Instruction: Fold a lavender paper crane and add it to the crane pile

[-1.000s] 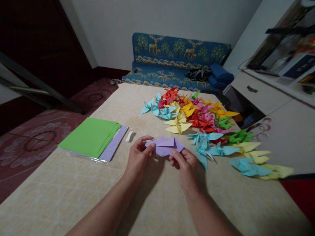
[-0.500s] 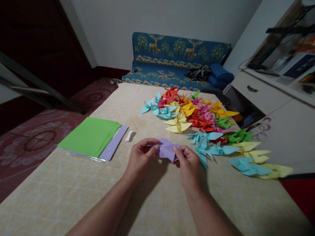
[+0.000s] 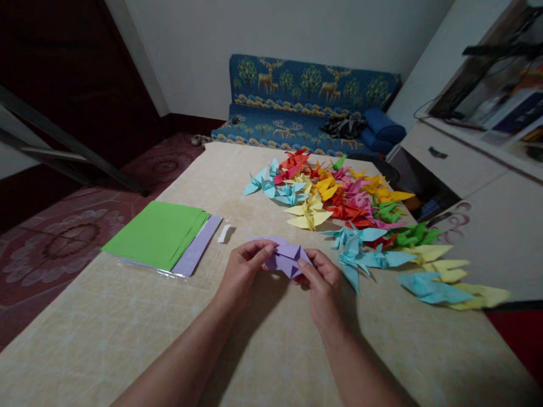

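A partly folded piece of purple origami paper [image 3: 285, 257] is held just above the table between both hands. My left hand [image 3: 246, 263] pinches its left end, with the thumb lying on top. On the right end, my right hand [image 3: 320, 277] grips with the thumb pressed on the near flap and the fingers underneath. Creases and several flaps show on the paper's upper face. To the right of my right hand lie light-blue paper cranes [image 3: 352, 257], close to it but apart.
Many folded cranes [image 3: 339, 198] in red, orange, pink, yellow and green spread over the table's right half. Green paper sheets [image 3: 155, 234] lie at left over purple sheets [image 3: 197, 249]. A small white scrap [image 3: 224, 233] is beside them. A blue patterned sofa [image 3: 288, 107] stands behind the table [image 3: 127, 328].
Flaps on the purple paper have shifted, and its left part now extends above my left fingers. Both hands keep their grip in nearly the same place. The view has moved slightly.
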The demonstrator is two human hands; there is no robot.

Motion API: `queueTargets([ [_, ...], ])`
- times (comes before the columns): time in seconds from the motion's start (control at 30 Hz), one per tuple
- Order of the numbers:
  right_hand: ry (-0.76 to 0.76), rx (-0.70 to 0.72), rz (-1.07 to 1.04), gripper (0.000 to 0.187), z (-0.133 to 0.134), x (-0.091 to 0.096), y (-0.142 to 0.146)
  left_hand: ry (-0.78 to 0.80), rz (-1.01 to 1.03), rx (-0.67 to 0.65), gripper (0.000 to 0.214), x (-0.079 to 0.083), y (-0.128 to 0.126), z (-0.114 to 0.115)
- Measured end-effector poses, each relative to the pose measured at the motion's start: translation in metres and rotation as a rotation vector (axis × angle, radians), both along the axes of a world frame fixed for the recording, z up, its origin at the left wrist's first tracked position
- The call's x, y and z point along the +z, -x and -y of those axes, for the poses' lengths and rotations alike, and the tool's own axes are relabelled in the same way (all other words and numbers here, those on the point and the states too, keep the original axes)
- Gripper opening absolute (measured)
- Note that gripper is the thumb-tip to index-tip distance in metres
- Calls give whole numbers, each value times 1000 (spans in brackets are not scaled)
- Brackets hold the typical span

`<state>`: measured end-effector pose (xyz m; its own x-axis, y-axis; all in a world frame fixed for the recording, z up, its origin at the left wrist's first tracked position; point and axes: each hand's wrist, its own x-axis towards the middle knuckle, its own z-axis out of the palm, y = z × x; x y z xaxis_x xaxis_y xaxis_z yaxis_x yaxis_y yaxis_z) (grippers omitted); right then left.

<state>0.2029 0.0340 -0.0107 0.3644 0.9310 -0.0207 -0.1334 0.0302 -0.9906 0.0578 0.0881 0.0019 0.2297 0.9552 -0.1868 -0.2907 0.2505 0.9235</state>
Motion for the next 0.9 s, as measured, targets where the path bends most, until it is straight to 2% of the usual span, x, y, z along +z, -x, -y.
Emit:
queueTargets([
  [0.1,27,39,-42,17,1,1,1,-12,25,-15,25,-1,0,0],
  [0.23,25,14,-21,17,-1,1,4,-33,36,-59,28,5,-1,2],
  [0.4,19,-8,164,16,-3,3,7,-65,-7,-99,23,8,-3,5],
  [0.57,9,25,258,35,0,3,7,-82,-71,-127,29,5,-6,7],
  [0.73,-45,75,329,40,4,3,10,-90,-118,-107,24,4,-7,7],
  [0.8,-20,76,312,42,4,2,10,-77,-101,-103,21,4,-7,7],
  [0.9,97,16,241,47,3,-1,6,-68,-11,-106,21,4,-5,7],
])
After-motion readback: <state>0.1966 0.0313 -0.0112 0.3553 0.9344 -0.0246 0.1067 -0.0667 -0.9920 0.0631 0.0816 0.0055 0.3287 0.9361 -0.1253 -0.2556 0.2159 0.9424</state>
